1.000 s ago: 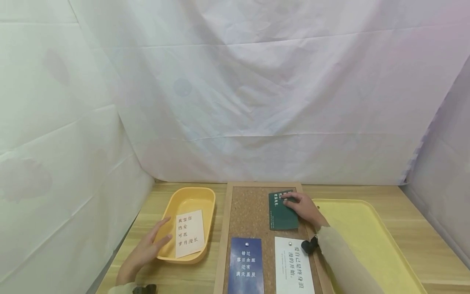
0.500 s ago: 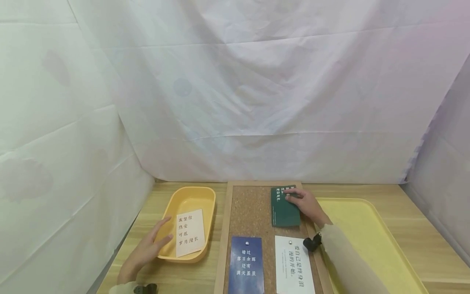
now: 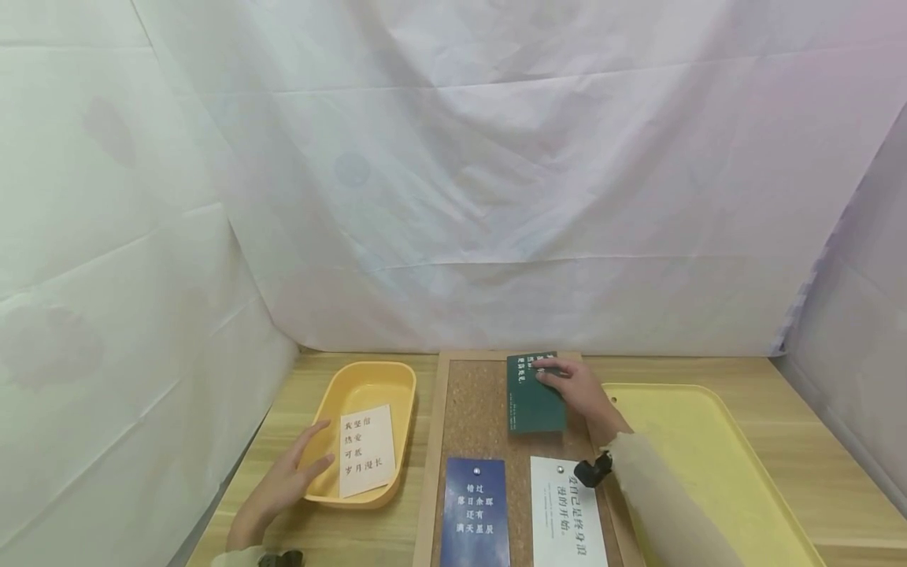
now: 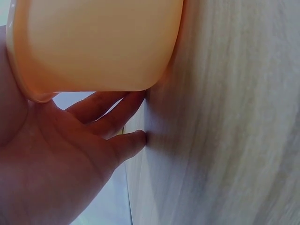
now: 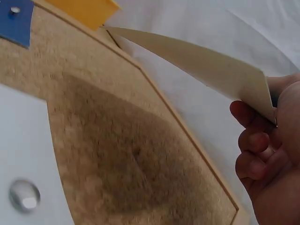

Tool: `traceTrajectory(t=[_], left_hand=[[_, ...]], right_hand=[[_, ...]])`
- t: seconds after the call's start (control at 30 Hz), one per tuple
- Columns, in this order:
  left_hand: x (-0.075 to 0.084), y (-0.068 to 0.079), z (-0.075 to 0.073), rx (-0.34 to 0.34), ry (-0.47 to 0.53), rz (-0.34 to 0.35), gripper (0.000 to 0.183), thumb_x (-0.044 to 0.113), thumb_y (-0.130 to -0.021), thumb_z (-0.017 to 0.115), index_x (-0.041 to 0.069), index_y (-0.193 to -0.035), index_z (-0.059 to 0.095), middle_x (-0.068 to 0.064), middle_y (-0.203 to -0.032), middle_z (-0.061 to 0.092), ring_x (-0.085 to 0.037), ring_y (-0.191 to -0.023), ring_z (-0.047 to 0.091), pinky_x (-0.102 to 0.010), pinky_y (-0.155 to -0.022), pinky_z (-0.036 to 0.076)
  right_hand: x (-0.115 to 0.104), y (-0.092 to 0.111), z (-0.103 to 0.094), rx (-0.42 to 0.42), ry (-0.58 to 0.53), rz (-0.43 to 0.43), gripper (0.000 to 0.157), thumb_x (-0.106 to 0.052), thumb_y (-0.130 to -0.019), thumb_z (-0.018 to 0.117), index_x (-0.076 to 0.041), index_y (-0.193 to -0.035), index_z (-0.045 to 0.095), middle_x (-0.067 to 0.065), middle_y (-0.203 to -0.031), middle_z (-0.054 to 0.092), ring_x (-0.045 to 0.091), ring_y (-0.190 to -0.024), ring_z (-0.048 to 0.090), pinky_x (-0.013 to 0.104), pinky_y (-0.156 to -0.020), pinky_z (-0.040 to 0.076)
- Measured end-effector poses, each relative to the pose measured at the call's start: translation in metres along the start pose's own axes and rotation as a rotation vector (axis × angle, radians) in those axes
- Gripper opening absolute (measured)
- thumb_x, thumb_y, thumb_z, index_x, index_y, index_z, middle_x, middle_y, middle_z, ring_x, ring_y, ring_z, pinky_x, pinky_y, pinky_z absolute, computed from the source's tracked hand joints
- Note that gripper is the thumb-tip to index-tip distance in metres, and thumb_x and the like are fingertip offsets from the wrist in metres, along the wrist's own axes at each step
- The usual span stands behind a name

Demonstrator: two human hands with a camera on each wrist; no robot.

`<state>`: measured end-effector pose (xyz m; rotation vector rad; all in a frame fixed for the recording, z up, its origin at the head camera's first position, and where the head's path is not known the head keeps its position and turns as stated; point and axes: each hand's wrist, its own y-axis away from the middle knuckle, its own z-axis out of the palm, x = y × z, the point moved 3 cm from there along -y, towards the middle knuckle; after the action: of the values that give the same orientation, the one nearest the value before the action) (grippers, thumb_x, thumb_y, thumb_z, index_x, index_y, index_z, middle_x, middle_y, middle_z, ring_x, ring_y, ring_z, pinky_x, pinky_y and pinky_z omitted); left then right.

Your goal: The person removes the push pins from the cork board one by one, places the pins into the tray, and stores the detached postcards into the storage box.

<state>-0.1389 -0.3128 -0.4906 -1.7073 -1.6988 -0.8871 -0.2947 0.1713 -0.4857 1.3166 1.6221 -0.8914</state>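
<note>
Head view shows the green card (image 3: 534,413) over the far right part of the framed corkboard (image 3: 476,409), its right side pinched by the right hand (image 3: 577,390). From the right wrist, the card's pale underside stands clear of the cork — a shadow lies below — with fingers curled beneath it. Nearer the person, the blue card (image 3: 476,516) and the white card (image 3: 567,512) lie side by side on the board, each with a round pin near its top. The left hand (image 3: 283,476) rests at the left side of the orange container (image 3: 375,387), thumb and fingers loosely spread — the rim meets the palm. A cream card (image 3: 367,453) lies inside. Right of the board sits a yellow tray (image 3: 680,441).
</note>
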Motion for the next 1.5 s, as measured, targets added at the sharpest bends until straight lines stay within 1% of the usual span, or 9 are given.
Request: traceTrajectory(t=[0.13,0.3,0.47,0.63,0.7,0.87,1.13,1.3,1.5], left_hand=[[0.001,0.0,0.001,-0.001,0.007,-0.005,0.064,0.031,-0.099,0.059,0.015,-0.155,0.031,-0.021,-0.161,0.024,-0.049,-0.146,0.017,-0.073,-0.111,0.013],[0.003,0.0,0.001,-0.004,0.007,-0.009,0.064,0.031,-0.099,0.059,0.014,-0.155,0.031,-0.021,-0.161,0.024,-0.049,-0.146,0.017,-0.073,-0.112,0.013],[0.003,0.0,0.001,-0.006,0.002,-0.015,0.065,0.032,-0.099,0.059,0.015,-0.155,0.031,-0.021,-0.161,0.024,-0.049,-0.146,0.017,-0.072,-0.112,0.014],[0.002,-0.001,0.001,-0.004,0.002,-0.007,0.064,0.032,-0.099,0.059,0.015,-0.154,0.031,-0.021,-0.161,0.024,-0.049,-0.146,0.018,-0.073,-0.112,0.014],[0.002,-0.001,0.001,-0.002,0.002,-0.001,0.064,0.031,-0.1,0.059,0.015,-0.154,0.031,-0.021,-0.161,0.025,-0.049,-0.146,0.018,-0.073,-0.111,0.014],[0.002,-0.001,0.001,0.001,-0.001,0.003,0.063,0.029,-0.1,0.059,0.014,-0.154,0.031,-0.021,-0.161,0.024,-0.049,-0.146,0.019,-0.073,-0.111,0.014],[0.001,-0.001,0.0,-0.002,0.001,-0.007,0.063,0.029,-0.1,0.059,0.015,-0.155,0.03,-0.021,-0.161,0.023,-0.049,-0.146,0.018,-0.073,-0.111,0.014],[0.0,-0.001,-0.001,-0.001,-0.003,-0.014,0.065,0.033,-0.099,0.059,0.016,-0.155,0.03,-0.022,-0.161,0.022,-0.05,-0.146,0.017,-0.073,-0.111,0.013],[-0.001,-0.001,-0.001,-0.006,0.003,-0.02,0.066,0.035,-0.099,0.059,0.017,-0.155,0.03,-0.022,-0.162,0.021,-0.05,-0.146,0.016,-0.074,-0.111,0.013]], right_hand=[[-0.013,0.001,0.005,-0.017,-0.027,-0.041,0.031,-0.028,-0.093,0.07,-0.014,-0.121,0.071,0.02,-0.134,0.06,0.022,-0.088,0.067,0.032,-0.07,0.056],[-0.026,0.003,0.013,-0.041,-0.072,-0.042,0.032,-0.026,-0.094,0.069,-0.009,-0.122,0.07,0.021,-0.123,0.065,0.017,-0.073,0.069,0.03,-0.064,0.057],[-0.039,0.009,0.021,-0.09,-0.124,-0.014,0.032,-0.024,-0.097,0.064,-0.01,-0.125,0.068,0.02,-0.129,0.06,0.017,-0.08,0.067,0.031,-0.068,0.058],[-0.052,0.013,0.029,-0.101,-0.161,0.028,0.03,-0.024,-0.097,0.063,-0.013,-0.126,0.068,0.019,-0.13,0.058,0.017,-0.072,0.067,0.035,-0.062,0.059],[-0.057,0.012,0.031,-0.085,-0.152,0.024,0.029,-0.023,-0.096,0.065,-0.012,-0.123,0.069,0.02,-0.127,0.06,0.016,-0.069,0.068,0.035,-0.06,0.06],[-0.066,0.011,0.038,-0.068,-0.118,0.009,0.026,-0.022,-0.094,0.069,-0.014,-0.118,0.072,0.019,-0.125,0.064,0.016,-0.07,0.069,0.034,-0.06,0.059],[-0.073,0.01,0.047,-0.117,-0.125,-0.042,0.027,-0.02,-0.095,0.067,-0.01,-0.12,0.071,0.021,-0.123,0.065,0.018,-0.075,0.07,0.034,-0.062,0.06],[-0.079,0.011,0.053,-0.142,-0.127,-0.056,0.027,-0.02,-0.096,0.065,-0.011,-0.122,0.07,0.02,-0.128,0.061,0.018,-0.081,0.068,0.033,-0.065,0.06],[-0.086,0.014,0.059,-0.168,-0.162,-0.055,0.029,-0.02,-0.096,0.065,-0.01,-0.123,0.069,0.02,-0.127,0.061,0.02,-0.082,0.069,0.035,-0.067,0.06]])
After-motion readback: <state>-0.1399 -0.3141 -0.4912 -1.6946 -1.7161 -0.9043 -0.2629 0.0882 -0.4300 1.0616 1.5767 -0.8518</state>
